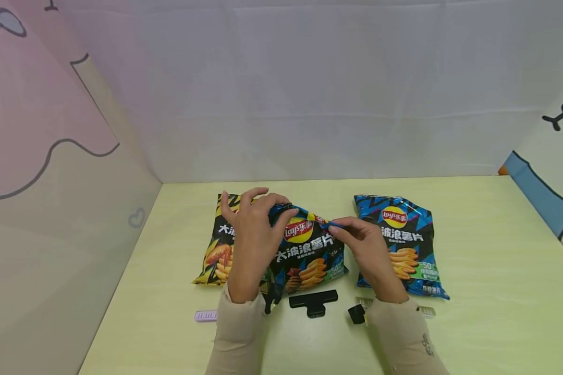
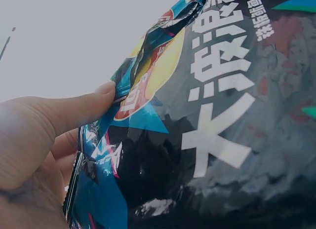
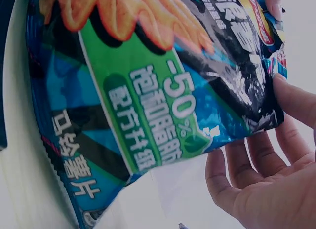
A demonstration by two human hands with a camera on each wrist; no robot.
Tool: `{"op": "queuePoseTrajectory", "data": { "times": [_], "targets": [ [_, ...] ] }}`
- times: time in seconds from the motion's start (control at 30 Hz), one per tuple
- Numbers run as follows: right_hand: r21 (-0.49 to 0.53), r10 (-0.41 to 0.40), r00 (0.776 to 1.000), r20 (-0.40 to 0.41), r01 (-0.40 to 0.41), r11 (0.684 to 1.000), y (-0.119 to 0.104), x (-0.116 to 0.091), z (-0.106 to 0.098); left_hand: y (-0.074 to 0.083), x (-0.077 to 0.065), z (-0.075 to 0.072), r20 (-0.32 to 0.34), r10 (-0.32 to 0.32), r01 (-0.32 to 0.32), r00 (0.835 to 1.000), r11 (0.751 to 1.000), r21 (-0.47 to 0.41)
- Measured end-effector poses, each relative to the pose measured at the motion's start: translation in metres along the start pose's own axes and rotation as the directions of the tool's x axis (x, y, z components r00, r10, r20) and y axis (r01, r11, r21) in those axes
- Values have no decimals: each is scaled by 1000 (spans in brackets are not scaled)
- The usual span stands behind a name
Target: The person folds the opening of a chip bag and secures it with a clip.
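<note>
A black and blue bag of potato chips (image 1: 305, 255) is held tilted up between both hands, its top edge folded over into a narrow strip. My left hand (image 1: 253, 229) pinches the left end of that fold, thumb in front. The right hand (image 1: 363, 247) pinches the fold's right end between thumb and fingers. In the left wrist view the left thumb (image 2: 84, 108) presses on the rolled edge of the bag. In the right wrist view the right hand (image 3: 266, 174) has its thumb on the bag's upper corner, with the other fingers behind. A black bag clip (image 1: 314, 302) lies just in front of the bag.
A yellow and black chip bag (image 1: 211, 260) lies at left, partly under the left hand. Another blue chip bag (image 1: 415, 250) lies at right. A purple clip (image 1: 205, 315), a small black piece (image 1: 356, 314) and a greyish strip (image 1: 427, 311) lie near the sleeves.
</note>
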State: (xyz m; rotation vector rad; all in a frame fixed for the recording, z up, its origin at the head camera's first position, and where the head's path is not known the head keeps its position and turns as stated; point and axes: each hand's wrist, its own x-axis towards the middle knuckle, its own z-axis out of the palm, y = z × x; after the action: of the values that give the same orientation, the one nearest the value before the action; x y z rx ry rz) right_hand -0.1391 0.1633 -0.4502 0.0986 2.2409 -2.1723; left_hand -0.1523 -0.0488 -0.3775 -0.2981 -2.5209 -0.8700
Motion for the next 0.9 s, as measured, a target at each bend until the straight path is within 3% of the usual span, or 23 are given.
{"op": "queuePoseTrajectory", "data": {
  "times": [0.33, 0.63, 0.9],
  "targets": [
    [-32, -11, 1000, -16, 10, 999, 2, 0, -6, 3, 1, 0, -20, 51, -52, 998, 998, -25],
    [-82, -60, 998, 14, 61, 995, 3, 0, -8, -1, -2, 5, -53, 60, -61, 997, 998, -34],
    [-232, -149, 988, -49, 133, 963, -1, -5, -13, -3, -5, 5, -114, 76, -78, 991, 997, -15]
  ]
}}
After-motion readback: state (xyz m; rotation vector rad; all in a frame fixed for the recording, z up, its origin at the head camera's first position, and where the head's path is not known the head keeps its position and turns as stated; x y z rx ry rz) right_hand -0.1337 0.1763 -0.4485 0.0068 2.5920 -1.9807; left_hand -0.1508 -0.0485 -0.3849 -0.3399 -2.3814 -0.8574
